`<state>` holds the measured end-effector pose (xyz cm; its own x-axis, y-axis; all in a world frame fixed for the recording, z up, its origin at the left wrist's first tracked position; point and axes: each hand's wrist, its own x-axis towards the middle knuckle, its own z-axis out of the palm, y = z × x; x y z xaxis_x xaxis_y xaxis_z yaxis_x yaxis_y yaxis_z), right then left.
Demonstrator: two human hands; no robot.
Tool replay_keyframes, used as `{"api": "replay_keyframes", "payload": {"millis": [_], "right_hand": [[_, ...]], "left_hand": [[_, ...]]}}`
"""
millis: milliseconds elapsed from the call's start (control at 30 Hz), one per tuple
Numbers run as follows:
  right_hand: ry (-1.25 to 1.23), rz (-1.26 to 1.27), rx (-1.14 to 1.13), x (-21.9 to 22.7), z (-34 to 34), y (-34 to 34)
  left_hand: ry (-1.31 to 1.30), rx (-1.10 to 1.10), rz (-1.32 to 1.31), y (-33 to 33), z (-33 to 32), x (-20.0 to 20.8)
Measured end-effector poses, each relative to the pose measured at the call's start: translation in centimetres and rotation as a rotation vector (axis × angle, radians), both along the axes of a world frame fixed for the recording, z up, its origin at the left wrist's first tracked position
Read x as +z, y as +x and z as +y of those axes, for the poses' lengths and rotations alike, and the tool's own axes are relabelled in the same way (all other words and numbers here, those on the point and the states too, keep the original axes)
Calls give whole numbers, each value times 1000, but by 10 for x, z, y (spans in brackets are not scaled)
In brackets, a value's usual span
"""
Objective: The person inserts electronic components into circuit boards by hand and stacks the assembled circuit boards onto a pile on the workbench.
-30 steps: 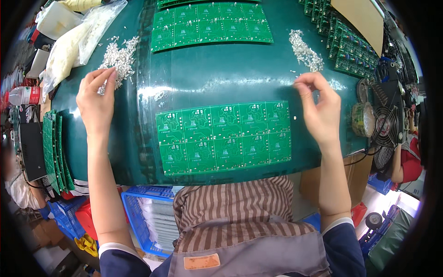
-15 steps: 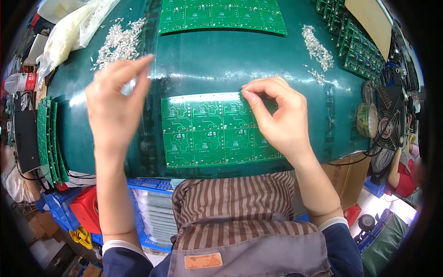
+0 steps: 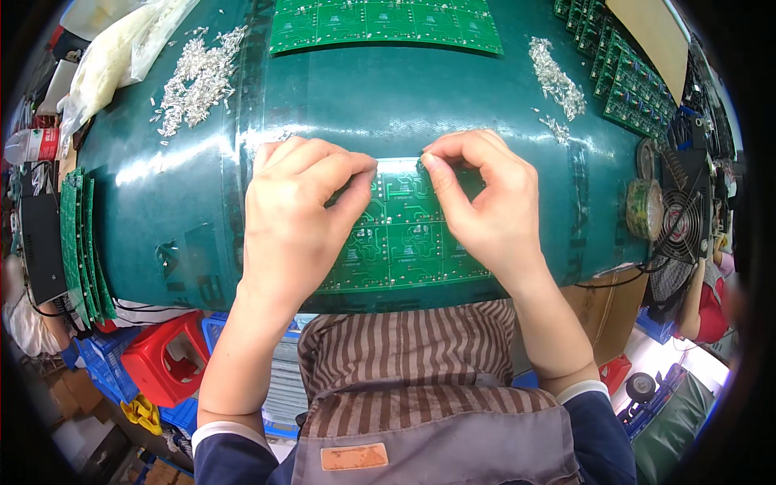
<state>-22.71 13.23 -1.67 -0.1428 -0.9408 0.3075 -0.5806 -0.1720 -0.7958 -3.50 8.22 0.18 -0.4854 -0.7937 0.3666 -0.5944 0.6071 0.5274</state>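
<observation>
A green circuit board panel [image 3: 414, 234] lies on the green-covered table in front of me, its left part hidden behind my left hand. My left hand [image 3: 303, 210] is over the board's upper left, thumb and forefinger pinched together near the upper edge; whatever is between the tips is too small to make out. At the board's upper edge, further right, my right hand [image 3: 493, 198] also pinches with thumb and forefinger, and its fingertips hide what they hold. Small clear parts are heaped in a left pile [image 3: 198, 81] and a smaller right pile [image 3: 556, 81].
Another green panel [image 3: 388, 26] lies at the far side. Assembled boards [image 3: 638, 93] lean at the far right, near a tape roll [image 3: 643, 208] and a fan [image 3: 681, 218]. Several upright boards [image 3: 81, 242] stand at the left edge. A red stool [image 3: 166, 364] stands below the table.
My left hand has moved right and nearer, from beside the left pile to the board's upper edge. My right hand has stayed nearly still, still pinching.
</observation>
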Motion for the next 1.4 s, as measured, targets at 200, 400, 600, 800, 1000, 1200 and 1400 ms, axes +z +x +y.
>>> {"api": "replay_keyframes", "payload": {"millis": [200,400,600,800,1000,1200,1400], "right_hand": [[-16,24,4,-2,-1,0],[-21,21,-6,-2,-1,1],[-63,70,21,-2,-1,0],[-75,61,41,-4,0,0],[-37,166,56,11,4,-19],[37,510,-303,11,-13,-96],[49,451,-239,-6,-17,-103]], "left_hand": [[-31,-28,-35,1,-2,3],[-8,-14,-19,0,-1,2],[-7,5,-21,1,-1,3],[18,8,-80,1,-2,10],[77,49,-73,0,-2,7],[182,84,-18,-1,-2,1],[240,79,-13,-1,-5,2]]}}
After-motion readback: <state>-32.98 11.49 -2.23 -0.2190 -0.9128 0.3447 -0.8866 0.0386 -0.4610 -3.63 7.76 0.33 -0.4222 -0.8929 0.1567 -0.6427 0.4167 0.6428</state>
